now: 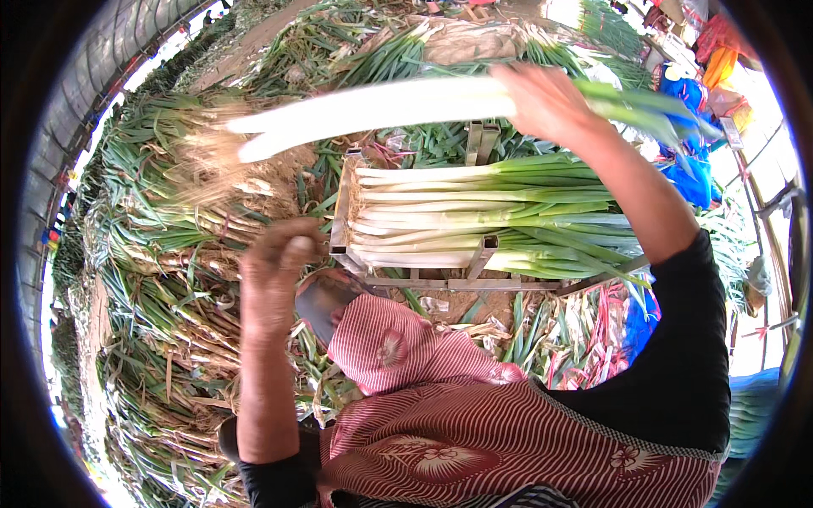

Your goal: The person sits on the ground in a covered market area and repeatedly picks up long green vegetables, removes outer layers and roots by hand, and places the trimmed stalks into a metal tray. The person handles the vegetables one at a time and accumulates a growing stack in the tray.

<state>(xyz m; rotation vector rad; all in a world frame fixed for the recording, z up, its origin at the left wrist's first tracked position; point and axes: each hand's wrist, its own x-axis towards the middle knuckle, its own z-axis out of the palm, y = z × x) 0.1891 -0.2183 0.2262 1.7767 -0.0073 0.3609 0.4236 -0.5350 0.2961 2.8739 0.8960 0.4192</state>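
Observation:
My right hand (543,105) grips a few large green onions (387,108) above the far side of a metal rack (342,209). Their white shafts point left, roots blurred at the far end, and the green leaves trail off to the right behind my wrist. Inside the rack lies a layer of trimmed green onions (438,219), side by side, root ends against the left end plate. Near the rack's left front corner, my left hand (279,270) is raised with fingers curled; blur hides whether anything is in it.
Piles of untrimmed green onions (184,330) cover the ground at left. Metal posts (483,254) rise from the rack's near and far sides. Pink ties (606,330) and leaf scraps lie at near right. Blue plastic (689,171) hangs at right. My shoe (327,308) is beside the rack.

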